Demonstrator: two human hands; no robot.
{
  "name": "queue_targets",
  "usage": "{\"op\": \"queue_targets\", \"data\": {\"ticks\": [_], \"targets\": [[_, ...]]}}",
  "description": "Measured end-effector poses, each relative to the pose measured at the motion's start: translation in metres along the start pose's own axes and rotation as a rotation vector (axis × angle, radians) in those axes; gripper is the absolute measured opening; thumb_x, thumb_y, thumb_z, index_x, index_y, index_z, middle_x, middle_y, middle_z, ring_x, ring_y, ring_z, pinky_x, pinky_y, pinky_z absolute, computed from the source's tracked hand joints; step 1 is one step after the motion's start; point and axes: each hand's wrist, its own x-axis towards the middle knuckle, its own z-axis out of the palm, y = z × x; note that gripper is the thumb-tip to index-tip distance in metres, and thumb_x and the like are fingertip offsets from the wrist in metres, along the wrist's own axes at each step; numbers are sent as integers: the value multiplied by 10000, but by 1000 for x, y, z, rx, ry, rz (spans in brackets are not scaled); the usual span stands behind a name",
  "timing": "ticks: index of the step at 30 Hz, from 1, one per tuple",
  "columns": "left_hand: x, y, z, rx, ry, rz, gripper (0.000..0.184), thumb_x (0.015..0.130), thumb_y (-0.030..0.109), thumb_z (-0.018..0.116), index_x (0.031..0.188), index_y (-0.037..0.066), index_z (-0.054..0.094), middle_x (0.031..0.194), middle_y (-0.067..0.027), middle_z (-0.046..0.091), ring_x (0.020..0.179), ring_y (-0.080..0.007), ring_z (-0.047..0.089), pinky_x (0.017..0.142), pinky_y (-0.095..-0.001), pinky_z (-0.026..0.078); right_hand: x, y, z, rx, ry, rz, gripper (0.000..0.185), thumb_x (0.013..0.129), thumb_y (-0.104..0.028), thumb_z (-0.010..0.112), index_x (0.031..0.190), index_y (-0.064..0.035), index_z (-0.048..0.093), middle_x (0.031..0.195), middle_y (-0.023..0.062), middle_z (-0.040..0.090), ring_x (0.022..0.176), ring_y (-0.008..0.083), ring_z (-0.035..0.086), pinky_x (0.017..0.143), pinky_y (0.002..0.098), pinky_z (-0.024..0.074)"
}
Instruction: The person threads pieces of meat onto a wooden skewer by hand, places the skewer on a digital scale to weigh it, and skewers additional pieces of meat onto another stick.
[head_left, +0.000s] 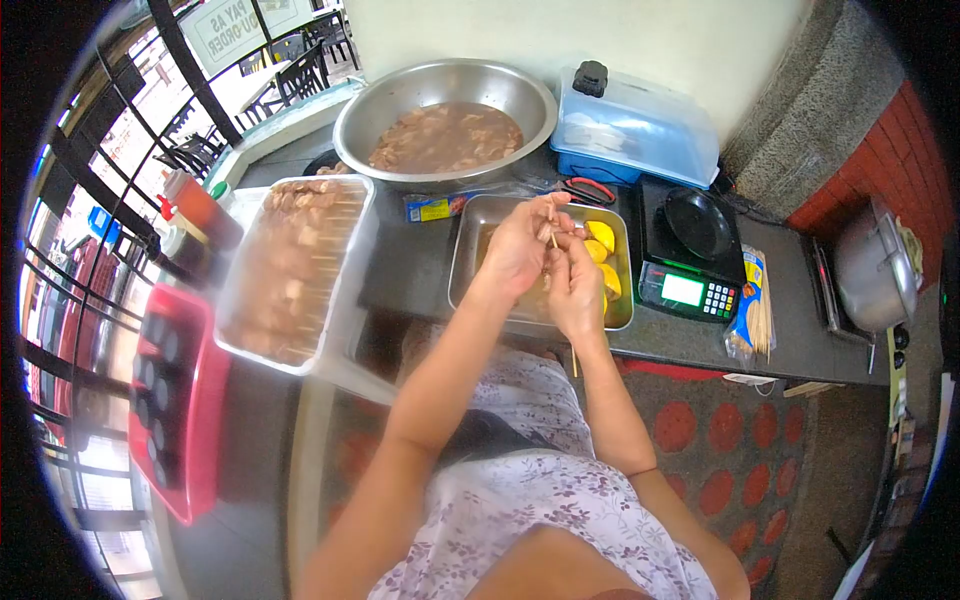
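Note:
Over a metal tray (466, 262) on the counter, both my hands are close together. My right hand (578, 290) is closed round a thin bamboo skewer (574, 362), whose lower end sticks out beneath the wrist. My left hand (518, 245) pinches a small piece of meat (549, 232) at the skewer's upper end; the fingers partly hide it. Several yellow rounded pieces (600, 250) lie in the tray's right side. To the left, a white tray (370, 215) holds rows of skewered meat (290, 265), a little blurred. Behind, raw meat in brown liquid (450, 138) fills a wide steel basin (350, 130).
Right of the metal tray stands a digital scale (686, 290), with a pack of skewers (758, 310) beside it. A blue lidded box (640, 125) and red-handled scissors (588, 190) are behind. At left are a pink tray (205, 400) and sauce bottles (200, 205); a pot (872, 265) stands far right.

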Motion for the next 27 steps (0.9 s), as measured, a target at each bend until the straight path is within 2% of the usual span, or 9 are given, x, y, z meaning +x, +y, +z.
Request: {"op": "queue_targets", "data": {"ticks": [1,3,10,13,15,19,21,25,27], "targets": [[0,-1,0,0,0,0,271,935,172,434,1159,27,483,790,-85,583,805,-255,624,754,-345,501,0,0,-1,0,0,0,183,932,-74,466,1040,27,574,726,39,574,615,79,494,562,243,415],[-1,-2,3,16,-4,57,284,927,171,445,1156,6,482,800,-87,588,807,-248,620,763,-341,497,0,-1,-3,3,-31,46,218,913,-95,482,1087,9,561,886,228,636,769,296,641,706,361,489],[-1,-2,5,104,-16,102,242,933,182,437,1085,4,500,800,-83,585,806,-251,616,767,-343,494,1,6,-2,3,22,-66,216,913,-92,477,1088,5,560,905,232,634,820,318,640,737,371,486],[-2,-1,6,60,-62,87,196,928,171,466,1038,15,511,863,-87,576,900,-301,589,862,-403,458,2,7,-1,5,6,-29,213,914,-89,473,1083,9,558,914,235,633,857,335,639,753,375,484],[-5,-3,13,-39,28,63,164,939,189,457,980,41,515,799,-66,564,798,-244,610,757,-341,495,3,5,0,67,11,-21,209,915,-88,471,1077,11,558,917,237,634,855,338,638,749,370,484],[-4,-5,16,131,114,132,148,940,187,468,951,49,519,801,-63,561,785,-228,603,751,-335,494,4,6,0,34,-11,-12,202,915,-89,472,1065,14,560,909,228,638,835,336,638,736,369,484],[-1,-5,13,128,107,117,150,948,185,466,934,45,519,791,-61,559,763,-219,599,740,-335,497,5,1,-2,-121,46,-135,191,915,-87,471,1051,14,560,899,220,641,807,332,637,719,372,484],[1,-13,12,82,131,153,146,952,177,462,930,44,516,787,-71,564,742,-230,602,726,-348,503,7,-4,-1,-101,57,-118,171,909,-87,480,1016,13,569,894,218,642,799,337,642,703,378,489],[4,-15,6,56,93,146,110,928,146,458,934,47,507,798,-89,573,796,-270,619,729,-364,497,7,-6,-1,-84,49,-126,176,909,-98,483,1008,14,576,889,220,644,798,348,642,697,380,489]]}}
